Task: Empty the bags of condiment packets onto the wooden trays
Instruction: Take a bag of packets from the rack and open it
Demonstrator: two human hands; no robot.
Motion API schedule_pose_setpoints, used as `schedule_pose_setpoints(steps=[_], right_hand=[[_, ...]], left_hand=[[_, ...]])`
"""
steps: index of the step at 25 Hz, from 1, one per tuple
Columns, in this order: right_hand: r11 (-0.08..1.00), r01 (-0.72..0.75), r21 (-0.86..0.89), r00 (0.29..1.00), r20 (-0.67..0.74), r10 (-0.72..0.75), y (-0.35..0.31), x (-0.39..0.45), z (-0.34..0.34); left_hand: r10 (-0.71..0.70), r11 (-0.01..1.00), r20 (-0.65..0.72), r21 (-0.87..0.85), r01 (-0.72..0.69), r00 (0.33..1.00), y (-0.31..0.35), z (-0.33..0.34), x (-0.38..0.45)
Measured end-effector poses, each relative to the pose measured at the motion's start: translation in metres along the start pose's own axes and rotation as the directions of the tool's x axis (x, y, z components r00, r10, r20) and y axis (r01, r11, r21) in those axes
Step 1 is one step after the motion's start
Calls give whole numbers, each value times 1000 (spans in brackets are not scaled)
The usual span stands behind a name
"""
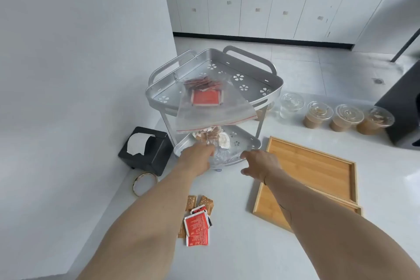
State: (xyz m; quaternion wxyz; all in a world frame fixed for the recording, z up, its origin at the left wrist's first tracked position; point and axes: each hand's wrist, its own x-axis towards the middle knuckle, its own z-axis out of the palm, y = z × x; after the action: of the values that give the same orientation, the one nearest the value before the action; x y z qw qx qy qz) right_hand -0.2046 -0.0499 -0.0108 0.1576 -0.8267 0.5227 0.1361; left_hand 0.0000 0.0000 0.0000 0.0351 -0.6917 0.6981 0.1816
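Right, looking down from my head: both arms are out toward the silver two-tier rack (270,88) standing in the corner of the white counter (238,257). My left hand (196,159) is into the lower shelf, fingers closed around the clear bag of brown and white packets (213,137) lying there; I read it as a grip, though my knuckles hide exactly where the fingertips sit. My right hand (260,163) hangs just off the front edge of that shelf, fingers loosely spread, holding nothing. Up top, the second bag, with the red packets (205,98), lies flat on the upper shelf, its zip edge drooping over the front rim. The wooden trays (318,166) are to my right on the counter, two of them overlapping, both bare. A few loose packets (196,223), red ones and tan ones, lie on the counter near me, not on any tray. Off to the left there's a black tissue box (147,150), and lidded cups (347,117) line up behind the trays. So I'd say this is the very start: fetching the first bag. Next, I reckon, draw it out from under the overhanging bag without snagging that, bring the right hand in to open the zip, then tip it over the nearer tray.
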Motion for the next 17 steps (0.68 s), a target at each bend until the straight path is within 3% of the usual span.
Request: schedule_pose_setpoints(steps=[8, 12, 17], right_hand=[[996, 66, 55, 997, -42, -64, -12, 32, 19], [996, 71, 50, 994, -81, -67, -20, 33, 29], [996, 5, 90, 970, -242, 17, -22, 26, 34]], left_hand=[[149, 985, -162, 108, -132, 975, -4, 19, 24], [177, 984, -231, 29, -176, 957, -2, 27, 24], [95, 982, -286, -129, -137, 953, -8, 23, 3]])
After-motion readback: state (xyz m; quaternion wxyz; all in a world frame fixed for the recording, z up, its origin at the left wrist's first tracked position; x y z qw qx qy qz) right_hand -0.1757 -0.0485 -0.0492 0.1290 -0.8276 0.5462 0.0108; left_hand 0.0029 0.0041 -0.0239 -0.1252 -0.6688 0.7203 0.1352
